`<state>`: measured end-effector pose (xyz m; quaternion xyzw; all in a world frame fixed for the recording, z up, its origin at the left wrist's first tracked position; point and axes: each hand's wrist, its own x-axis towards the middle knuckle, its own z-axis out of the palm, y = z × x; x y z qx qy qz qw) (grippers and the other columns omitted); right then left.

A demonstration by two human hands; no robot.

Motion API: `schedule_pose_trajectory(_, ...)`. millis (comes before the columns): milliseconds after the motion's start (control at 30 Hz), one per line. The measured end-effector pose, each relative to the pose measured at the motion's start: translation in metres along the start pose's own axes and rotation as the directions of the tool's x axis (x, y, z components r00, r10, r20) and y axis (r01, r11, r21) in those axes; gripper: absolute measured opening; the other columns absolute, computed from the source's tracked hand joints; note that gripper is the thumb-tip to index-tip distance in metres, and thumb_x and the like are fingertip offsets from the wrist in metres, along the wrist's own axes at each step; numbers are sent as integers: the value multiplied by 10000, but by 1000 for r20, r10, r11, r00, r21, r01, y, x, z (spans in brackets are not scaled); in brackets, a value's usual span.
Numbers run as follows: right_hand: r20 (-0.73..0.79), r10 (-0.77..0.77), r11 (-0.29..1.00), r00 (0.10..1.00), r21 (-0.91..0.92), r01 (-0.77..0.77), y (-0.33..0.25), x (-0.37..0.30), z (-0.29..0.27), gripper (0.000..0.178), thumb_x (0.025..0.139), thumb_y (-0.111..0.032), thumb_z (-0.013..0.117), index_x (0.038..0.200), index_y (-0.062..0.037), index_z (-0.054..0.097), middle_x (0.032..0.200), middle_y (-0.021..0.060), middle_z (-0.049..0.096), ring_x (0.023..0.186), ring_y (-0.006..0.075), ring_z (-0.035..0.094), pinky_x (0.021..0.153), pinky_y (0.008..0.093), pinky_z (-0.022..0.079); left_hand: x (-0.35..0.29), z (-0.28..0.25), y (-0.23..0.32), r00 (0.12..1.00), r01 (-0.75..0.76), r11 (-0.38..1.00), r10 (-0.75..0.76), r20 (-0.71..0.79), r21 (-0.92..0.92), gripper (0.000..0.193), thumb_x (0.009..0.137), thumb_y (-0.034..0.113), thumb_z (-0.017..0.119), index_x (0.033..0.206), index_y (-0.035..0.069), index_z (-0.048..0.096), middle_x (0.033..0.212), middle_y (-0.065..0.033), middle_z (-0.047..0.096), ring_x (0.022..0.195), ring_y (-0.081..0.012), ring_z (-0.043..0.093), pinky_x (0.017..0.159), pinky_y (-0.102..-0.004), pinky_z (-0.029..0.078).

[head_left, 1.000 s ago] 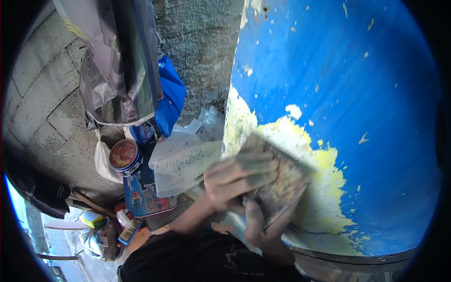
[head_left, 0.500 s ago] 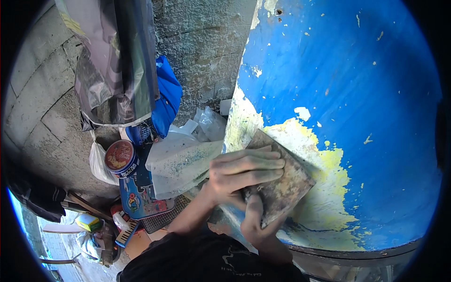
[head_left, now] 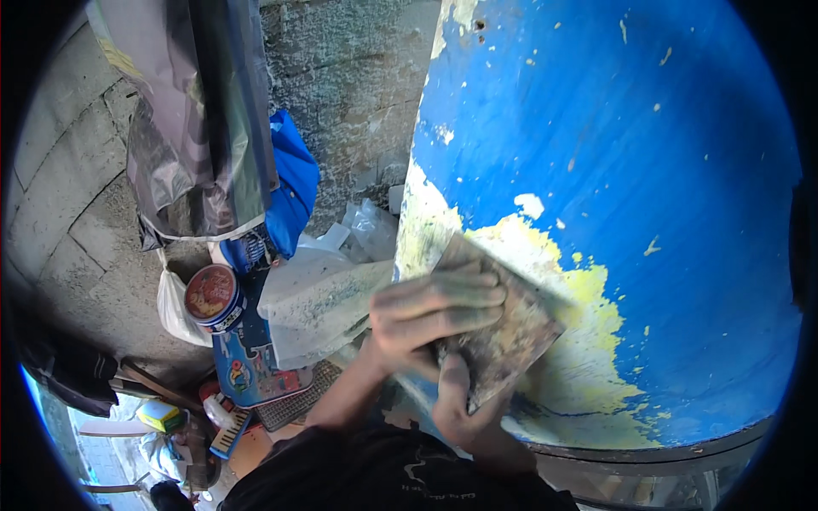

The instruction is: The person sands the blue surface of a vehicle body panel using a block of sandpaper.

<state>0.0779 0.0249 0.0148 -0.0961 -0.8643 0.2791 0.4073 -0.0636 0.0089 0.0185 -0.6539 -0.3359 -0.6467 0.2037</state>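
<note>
A worn, dusty rectangular sanding pad [head_left: 515,341] lies flat against a big blue curved panel [head_left: 639,170], over a patch of pale yellow filler [head_left: 588,375]. My left hand [head_left: 430,311] presses on the pad's upper left part with its fingers stretched flat to the right. My right hand [head_left: 460,409] grips the pad's lower edge from below, thumb up on its face. Both hands are grey with dust.
Left of the panel is a rough grey stone wall [head_left: 341,85] with a dark plastic sheet [head_left: 196,128] and a blue cloth [head_left: 294,183] hanging. Below them are a round red-lidded tin [head_left: 210,294], clear plastic bags [head_left: 319,298] and small clutter [head_left: 162,417].
The pad has slid slightly to the right and down across the yellow patch. Both hands have kept their hold on it.
</note>
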Motion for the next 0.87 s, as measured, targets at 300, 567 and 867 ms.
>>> schedule_pose_trajectory(300, 60, 206, 880, 977, 425, -212, -2, -17, 0, 689, 847, -61, 419, 1361, 143, 9, 1357, 300, 294, 1271, 342, 382, 1038, 438, 335, -16, 2, 24, 981, 161, 981, -172, 90, 112, 404, 600, 257, 742, 906, -6, 712, 963, -153, 697, 940, -307, 685, 833, -413, 571)
schedule_pose_trajectory(567, 85, -87, 994, 993, -65, 92, -6, -15, 7, 632, 884, -114, 493, 1327, 197, 167, 1286, 344, 341, 1164, 362, 461, 973, 449, 411, -24, -8, 13, 995, 90, 990, -95, 39, 104, 464, 569, 234, 726, 945, -38, 700, 982, -174, 684, 961, -335, 670, 878, -423, 551)
schedule_pose_trajectory(867, -108, 314, 930, 943, 237, -282, 14, -40, 7, 794, 836, -54, 527, 1389, 196, 15, 1340, 360, 304, 1238, 398, 446, 1013, 435, 404, -30, 11, 14, 1000, 28, 988, -30, 9, 153, 553, 568, 290, 738, 1009, -40, 686, 1079, -155, 668, 1024, -339, 645, 913, -434, 532)
